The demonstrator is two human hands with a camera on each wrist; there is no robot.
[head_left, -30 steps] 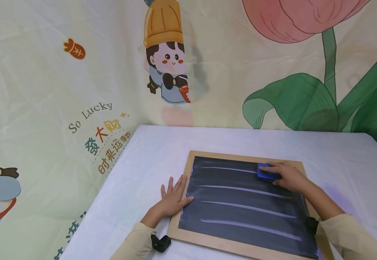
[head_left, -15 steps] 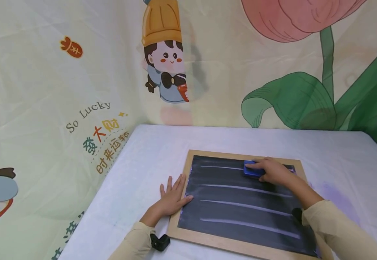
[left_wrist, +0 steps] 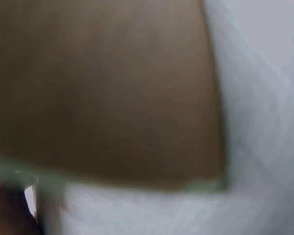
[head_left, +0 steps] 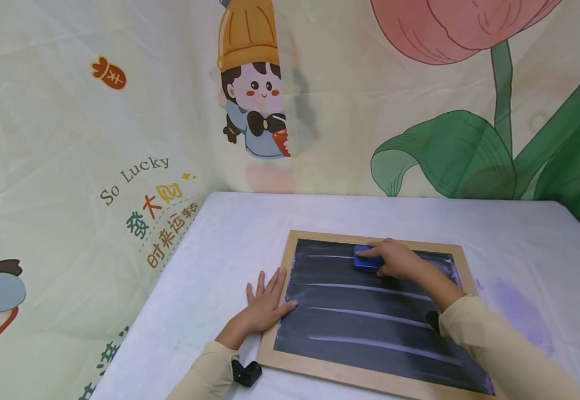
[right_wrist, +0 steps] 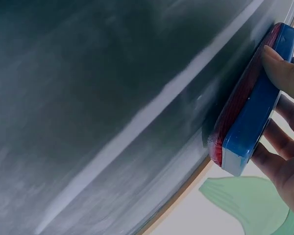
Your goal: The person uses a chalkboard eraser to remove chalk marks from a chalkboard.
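Note:
A wood-framed blackboard [head_left: 350,330] lies on the table with several pale chalk lines across it. My right hand [head_left: 401,260] grips a blue chalkboard eraser [head_left: 366,261] on the topmost line, which now shows only to the left of it. In the right wrist view, the thumb and fingers hold the blue eraser [right_wrist: 257,112] by its sides, its dark red felt against the board. My left hand [head_left: 265,305] rests spread on the left frame edge, thumb reaching onto the black surface. The left wrist view is mostly filled by the blurred board corner [left_wrist: 117,98].
A white cloth covers the table [head_left: 240,233], with a purple smudge [head_left: 520,316] right of the board. Behind stands a printed fabric backdrop [head_left: 330,111]. Black wrist cameras sit at both cuffs, the left camera [head_left: 246,373] beside the board's near left corner.
My right hand has slid the eraser leftward along the top chalk line, and the line's right part behind it is wiped away. My left hand stays in place.

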